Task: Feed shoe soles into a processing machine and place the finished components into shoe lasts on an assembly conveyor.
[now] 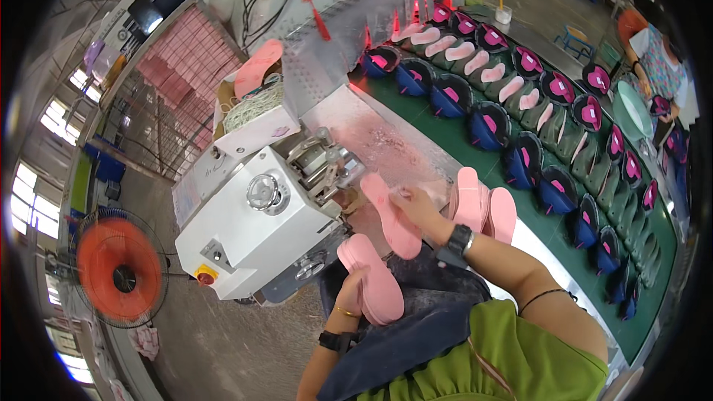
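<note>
My left hand (350, 294) is closed round the edge of a stack of pink insoles (377, 286), held low in front of the machine. Between the fingers and thumb of my right hand (417, 206) is a single pink insole (388, 217), tilted, its upper end towards the machine's working head (324, 165). That head is part of a white machine (256, 234) with a round handwheel (264, 191). Just right of my right hand, more pink insoles (469, 197) stand in stacks on the dusty pink-strewn worktop (371, 130).
A green conveyor belt (475, 160) on the right carries rows of dark blue and magenta shoe uppers (489, 123) and pale pink insoles on dark forms. A box of string (256, 111) sits behind the machine. At left stands an orange fan (121, 271). Another person (661, 67) works at far right.
</note>
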Available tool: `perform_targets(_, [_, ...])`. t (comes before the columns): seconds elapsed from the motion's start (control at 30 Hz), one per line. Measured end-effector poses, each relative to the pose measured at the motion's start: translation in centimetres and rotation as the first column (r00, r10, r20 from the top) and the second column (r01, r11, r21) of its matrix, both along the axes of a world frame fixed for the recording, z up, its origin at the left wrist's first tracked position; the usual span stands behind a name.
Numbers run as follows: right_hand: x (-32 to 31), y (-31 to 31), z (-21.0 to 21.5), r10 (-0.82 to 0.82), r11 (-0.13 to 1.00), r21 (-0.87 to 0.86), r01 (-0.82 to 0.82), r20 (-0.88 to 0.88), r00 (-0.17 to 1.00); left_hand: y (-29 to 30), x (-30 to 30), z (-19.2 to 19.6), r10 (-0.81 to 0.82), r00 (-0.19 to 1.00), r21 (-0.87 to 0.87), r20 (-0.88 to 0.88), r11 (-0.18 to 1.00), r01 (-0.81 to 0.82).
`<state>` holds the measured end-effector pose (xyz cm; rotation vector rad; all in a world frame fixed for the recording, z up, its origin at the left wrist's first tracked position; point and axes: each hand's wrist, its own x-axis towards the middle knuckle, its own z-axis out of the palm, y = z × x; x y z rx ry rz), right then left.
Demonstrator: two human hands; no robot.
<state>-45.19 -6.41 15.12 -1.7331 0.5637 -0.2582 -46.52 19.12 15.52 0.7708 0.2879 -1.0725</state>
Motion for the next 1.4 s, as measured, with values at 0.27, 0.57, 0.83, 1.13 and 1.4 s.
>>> perform_targets(0.27, [8.0,-1.2,0.5,0.04,0.999,0.002,-0.04,0.014,0.999,1.6,-0.4,-2.8,-0.085,0.996,-0.045,0.001,0.995,0.085])
perform_targets(0.57, [5.1,-3.8,3.1,0.051,0.76,-0.65,0.006,0.068,0.996,3.8,-0.6,-7.8,-0.051,0.994,0.065,0.094,0.997,0.045])
perform_targets(0.83, [7.1,-0.9,3.8,0.098,0.93,-0.355,-0.097,-0.013,0.995,3.6,-0.8,-4.9,-0.045,0.998,0.141,0.051,0.989,0.037])
perform_targets(1.13, [12.2,-4.3,-1.0,-0.243,0.962,-0.112,0.249,0.064,0.968,2.4,-1.5,0.4,-0.126,0.99,0.339,0.063,0.936,0.098])
perform_targets(1.4, [-14.8,-24.0,2.0,-0.708,0.697,0.095,0.711,0.252,0.66,1.3,-0.6,1.0,-0.328,0.944,0.41,0.033,0.866,0.287])
